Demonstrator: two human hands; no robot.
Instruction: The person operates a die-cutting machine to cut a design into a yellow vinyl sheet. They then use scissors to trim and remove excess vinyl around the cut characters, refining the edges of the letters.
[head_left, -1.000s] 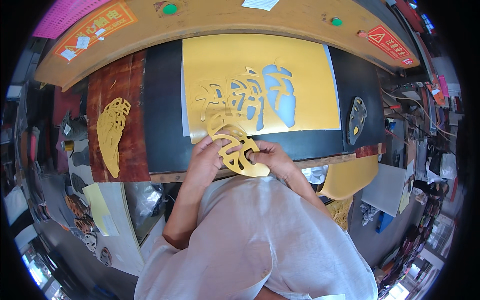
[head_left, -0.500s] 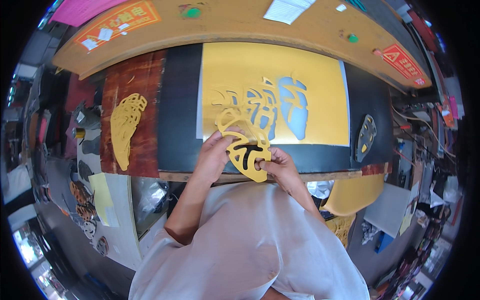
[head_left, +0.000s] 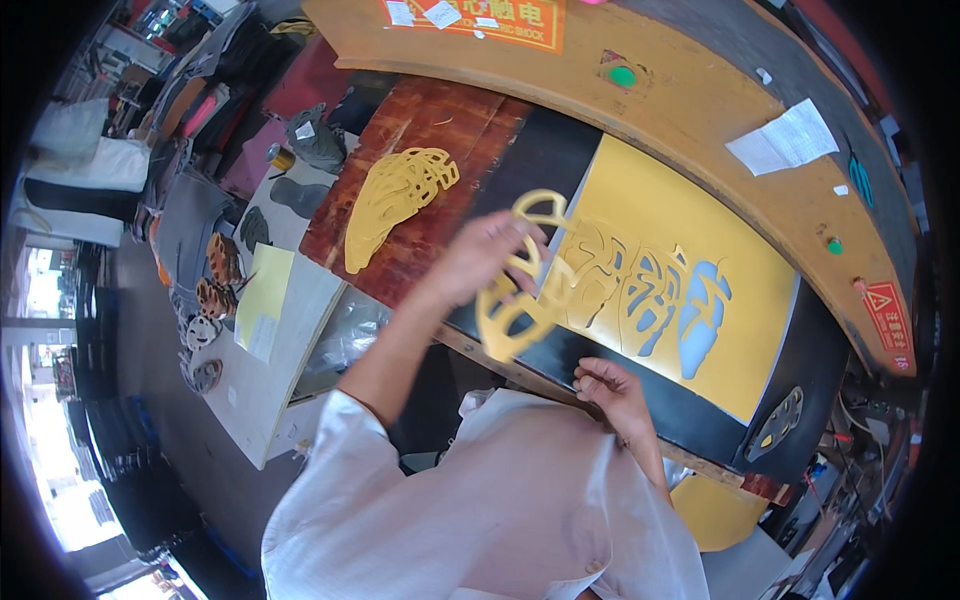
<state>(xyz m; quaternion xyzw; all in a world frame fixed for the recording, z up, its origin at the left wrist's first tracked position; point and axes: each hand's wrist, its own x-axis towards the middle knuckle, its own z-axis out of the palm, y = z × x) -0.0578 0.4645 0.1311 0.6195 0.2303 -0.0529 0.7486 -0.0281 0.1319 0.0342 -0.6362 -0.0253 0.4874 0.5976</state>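
My left hand (head_left: pixel 490 260) is raised near the left edge of the yellow sheet (head_left: pixel 625 185), closed on a yellow cut-out piece (head_left: pixel 510 330) with large openings, shaped like a shoe upper. The piece hangs below my fingers and is blurred by motion. Close to the board's front edge, my right hand (head_left: pixel 615 395) has its fingers curled together, with nothing visible in them. Several shaped cuts and openings mark the sheet, which lies on a black board (head_left: pixel 560 365). To the left, a stack of similar yellow pieces (head_left: pixel 390 205) rests on a red-brown board (head_left: pixel 455 115).
An orange machine beam (head_left: pixel 560 60) with green buttons and a paper sheet (head_left: pixel 785 138) spans the far side. A dark cutting die with openings (head_left: pixel 780 425) lies at the right. Left of the boards, a side table (head_left: pixel 240 400) bears yellow paper and dark shaped pieces.
My left hand has carried the yellow piece away from my right hand, which has let go of it. The view has turned left, bringing the stack nearer the middle.
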